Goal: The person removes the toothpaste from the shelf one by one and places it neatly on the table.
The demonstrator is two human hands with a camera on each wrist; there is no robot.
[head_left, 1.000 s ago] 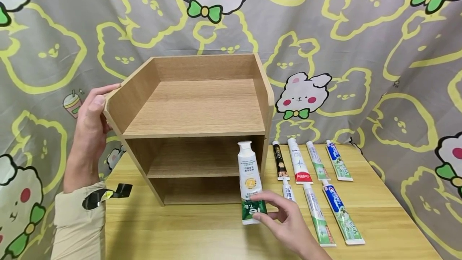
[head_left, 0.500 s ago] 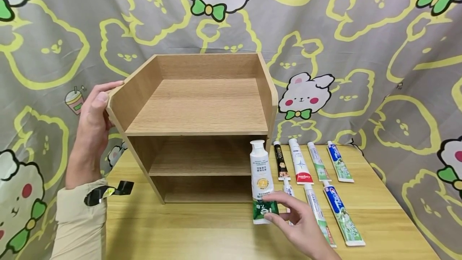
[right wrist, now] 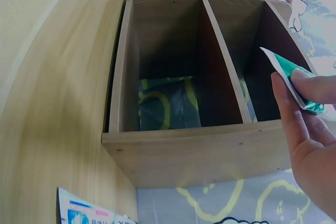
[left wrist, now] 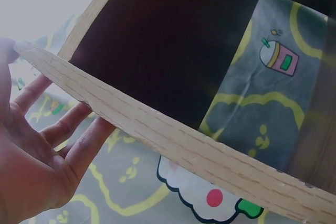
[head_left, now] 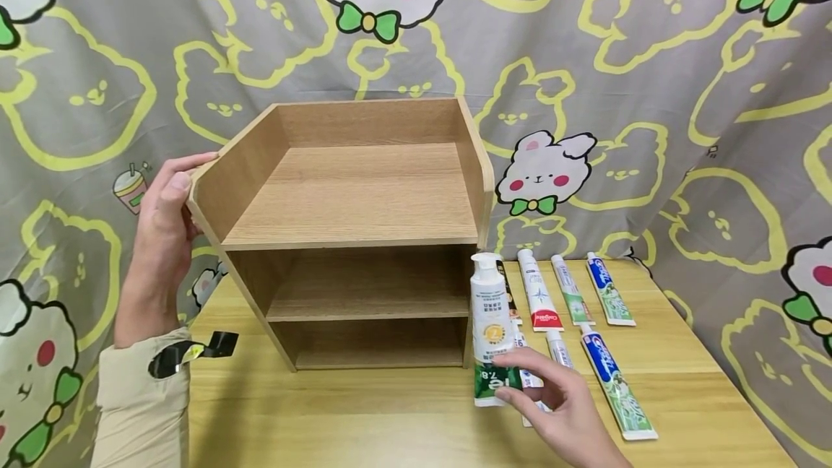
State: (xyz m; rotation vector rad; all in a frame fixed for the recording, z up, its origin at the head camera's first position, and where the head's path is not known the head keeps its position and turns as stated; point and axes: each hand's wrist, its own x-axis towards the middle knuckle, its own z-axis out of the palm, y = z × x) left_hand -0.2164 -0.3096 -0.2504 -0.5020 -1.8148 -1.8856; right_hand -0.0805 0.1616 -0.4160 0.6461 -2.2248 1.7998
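Note:
A wooden desktop shelf (head_left: 351, 193) with a top tray and two compartments below stands on the table. My left hand (head_left: 165, 222) grips the upper front edge of its left side panel; in the left wrist view the fingers (left wrist: 86, 140) lie against the panel's outer side. A white and green toothpaste tube (head_left: 492, 323) is held upright, cap up, just in front of the shelf's right side. My right hand (head_left: 555, 399) pinches its green bottom end between thumb and fingers. The tube partly hides a black toothpaste tube (head_left: 509, 291) behind it.
Right of the shelf, several toothpaste tubes lie in two rows, among them a red-ended Colgate tube (head_left: 541, 291) and a blue and green tube (head_left: 617, 385). Bare wooden table (head_left: 312, 417) lies before the shelf. A patterned grey curtain (head_left: 403, 56) hangs behind.
My right hand has moved the white and green toothpaste tube rightward, from in front of the compartments to the shelf's right edge. My left hand keeps its grip on the shelf.

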